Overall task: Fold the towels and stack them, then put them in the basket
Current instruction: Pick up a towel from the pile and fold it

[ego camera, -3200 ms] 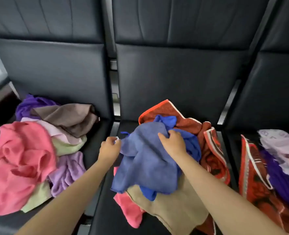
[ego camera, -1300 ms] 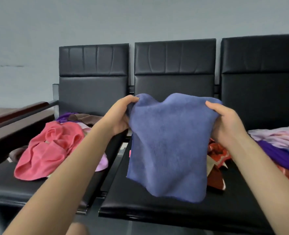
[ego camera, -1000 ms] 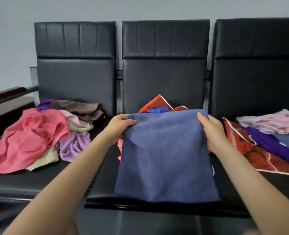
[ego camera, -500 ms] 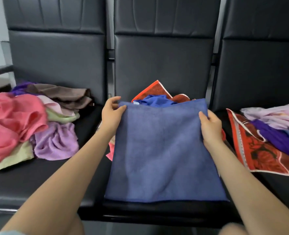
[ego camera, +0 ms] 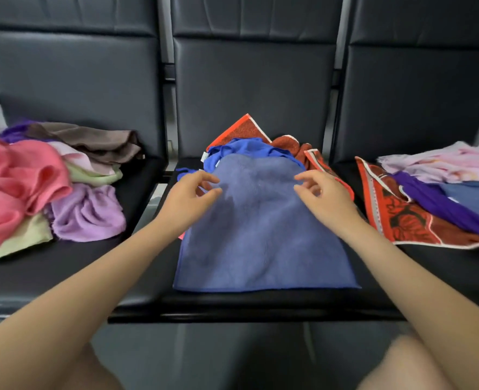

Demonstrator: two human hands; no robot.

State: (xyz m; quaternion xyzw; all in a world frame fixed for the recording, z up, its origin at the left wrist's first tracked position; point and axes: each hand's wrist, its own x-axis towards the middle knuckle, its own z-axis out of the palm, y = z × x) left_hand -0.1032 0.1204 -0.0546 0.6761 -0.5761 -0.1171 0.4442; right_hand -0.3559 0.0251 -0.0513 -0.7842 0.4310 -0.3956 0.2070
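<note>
A slate-blue towel [ego camera: 263,232] lies spread flat on the middle seat [ego camera: 232,305], its near edge close to the seat's front. My left hand [ego camera: 190,192] hovers over its far left part with loosely bent fingers that hold nothing. Over the far right part, my right hand [ego camera: 321,192] hangs the same way. Behind the towel lie a brighter blue towel [ego camera: 241,150] and a red-orange towel [ego camera: 246,128]. No basket is in view.
A crumpled heap on the left seat holds a pink towel [ego camera: 16,181], a lilac towel [ego camera: 89,212], pale green and brown ones. The right seat carries a red patterned towel [ego camera: 401,215], a purple cloth [ego camera: 440,204] and a pale pink one [ego camera: 440,161]. Black backrests stand behind.
I lifted the slate-blue towel, shook it out and laid it flat on the middle seat. Both hands have let go of its far corners and now hover above it.
</note>
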